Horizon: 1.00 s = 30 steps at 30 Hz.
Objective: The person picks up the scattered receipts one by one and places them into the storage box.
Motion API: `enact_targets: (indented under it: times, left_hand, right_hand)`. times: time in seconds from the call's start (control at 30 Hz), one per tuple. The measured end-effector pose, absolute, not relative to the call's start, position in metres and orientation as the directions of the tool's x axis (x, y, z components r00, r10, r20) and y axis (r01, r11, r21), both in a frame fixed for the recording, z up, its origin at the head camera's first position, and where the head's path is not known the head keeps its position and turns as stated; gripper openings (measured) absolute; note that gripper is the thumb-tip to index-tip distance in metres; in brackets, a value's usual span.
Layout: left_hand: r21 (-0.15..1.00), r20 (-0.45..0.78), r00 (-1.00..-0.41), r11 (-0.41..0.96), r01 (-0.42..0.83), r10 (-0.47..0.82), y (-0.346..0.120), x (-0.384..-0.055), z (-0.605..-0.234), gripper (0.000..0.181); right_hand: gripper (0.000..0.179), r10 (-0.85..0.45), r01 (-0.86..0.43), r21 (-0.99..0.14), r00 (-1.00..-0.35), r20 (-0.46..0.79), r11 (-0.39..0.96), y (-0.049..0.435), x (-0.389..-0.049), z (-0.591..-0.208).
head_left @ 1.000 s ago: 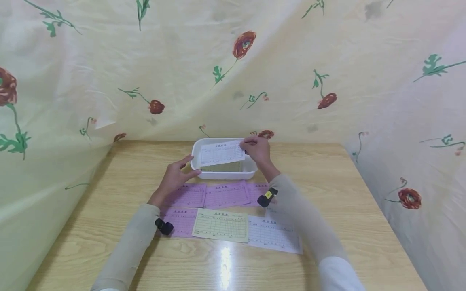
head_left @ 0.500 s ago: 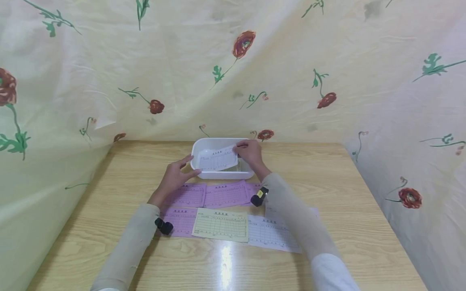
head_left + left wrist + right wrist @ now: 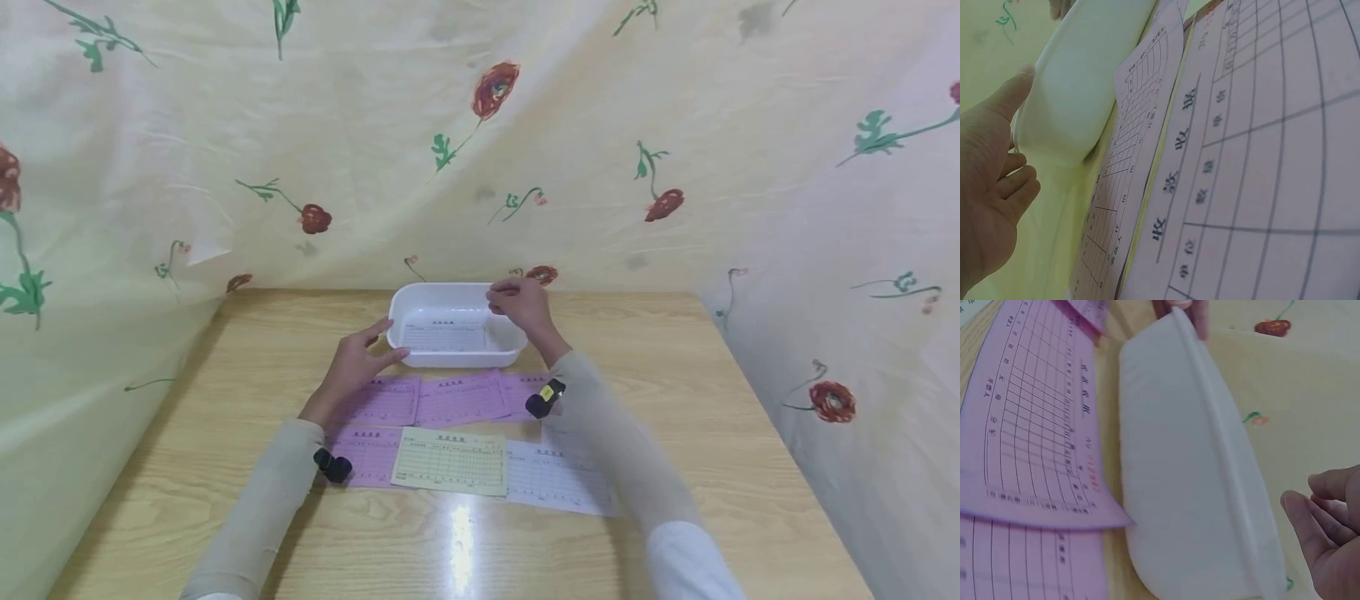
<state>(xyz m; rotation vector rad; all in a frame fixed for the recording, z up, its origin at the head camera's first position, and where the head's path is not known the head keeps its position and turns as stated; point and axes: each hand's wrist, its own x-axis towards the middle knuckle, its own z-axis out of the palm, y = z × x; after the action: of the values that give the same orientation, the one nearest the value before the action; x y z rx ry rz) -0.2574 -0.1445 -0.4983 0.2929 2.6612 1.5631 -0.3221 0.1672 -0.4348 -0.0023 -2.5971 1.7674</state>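
A white plastic basin [image 3: 457,360] stands at the back of the table. Inside it lies a white receipt slip [image 3: 446,337] with a printed grid. My left hand [image 3: 356,362] holds the basin's left end, thumb at the front and fingers farther back. In the left wrist view, that thumb [image 3: 1015,90] meets the basin's rim. Over the right end hovers my right hand [image 3: 523,307]. The right wrist view shows its fingers [image 3: 1300,515] bent with nothing held between them, beside the basin's wall [image 3: 1175,462].
In front of the basin lie several pink receipt slips [image 3: 459,400], overlapping in a row. Nearer are another pink slip [image 3: 367,458], a yellow slip [image 3: 450,462] and a white slip [image 3: 558,479], with one more partly under my right forearm. A flowered cloth [image 3: 360,150] hangs behind the table.
The white slip, pinched by my right hand over the basin, has come down and lies flat inside it, released. My right hand has lifted slightly. The left hand stays at the basin's end.
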Motion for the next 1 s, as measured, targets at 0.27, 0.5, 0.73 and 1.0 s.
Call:
enact_targets:
  times: [0.27, 0.5, 0.73, 1.0]
  left_hand:
    - [0.87, 0.04, -0.984, 0.478, 0.119, 0.172, -0.146, -0.257, -0.5, 0.088]
    - [0.871, 0.036, -0.984, 0.478, 0.115, 0.172, -0.145, -0.259, -0.5, 0.088]
    - [0.866, 0.054, -0.983, 0.482, 0.134, 0.176, -0.145, -0.26, -0.5, 0.09]
    - [0.864, 0.056, -0.983, 0.485, 0.134, 0.172, -0.145, -0.259, -0.501, 0.093]
  right_hand:
    - [0.026, -0.047, -0.13, -0.925, -0.992, 0.121, 0.357, 0.197, -0.296, -0.409]
    - [0.033, -0.067, -0.186, -0.88, -0.982, 0.174, 0.438, 0.23, -0.26, -0.39]
    - [0.039, -0.083, -0.184, -0.846, -0.983, 0.165, 0.5, 0.259, -0.226, -0.389]
    - [0.042, -0.045, -0.154, -0.827, -0.987, 0.155, 0.54, 0.287, -0.189, -0.397]
